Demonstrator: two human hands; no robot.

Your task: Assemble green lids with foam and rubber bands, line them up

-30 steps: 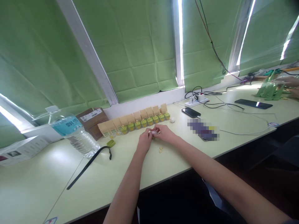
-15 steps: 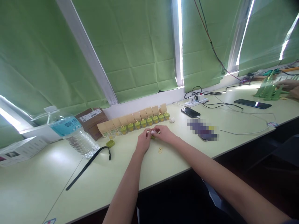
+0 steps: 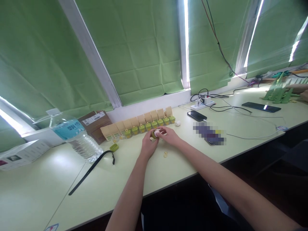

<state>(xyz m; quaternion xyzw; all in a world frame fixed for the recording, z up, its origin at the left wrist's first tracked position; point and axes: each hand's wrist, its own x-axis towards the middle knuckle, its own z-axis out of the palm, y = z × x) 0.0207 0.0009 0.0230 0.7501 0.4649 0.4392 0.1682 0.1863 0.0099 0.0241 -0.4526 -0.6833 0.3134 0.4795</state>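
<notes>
My left hand (image 3: 148, 144) is closed round a small green lid (image 3: 152, 135), its opening turned partly toward me. In my right hand (image 3: 169, 136), the fingers pinch a small white piece (image 3: 156, 133) against the inside of that lid. Whether the piece is seated in it I cannot tell. On the table just in front of my hands lies a small yellow loop (image 3: 165, 154). Another green lid (image 3: 114, 147) rests to the left. Behind my hands stands a row of small clear containers with green lids (image 3: 135, 130) and yellow loops, with brown paper cards (image 3: 141, 119) behind them.
A large water bottle (image 3: 74, 134), a black strap (image 3: 92, 171) and a cardboard box (image 3: 95, 126) are on the left. To the right lie phones (image 3: 196, 115), a power strip (image 3: 202, 105) with cables, and green spiky parts (image 3: 276, 93) near another person's hand (image 3: 302, 88).
My hands have tilted the lid up, so its green rim and the white piece show more clearly. The yellow loop and the container row have stayed put.
</notes>
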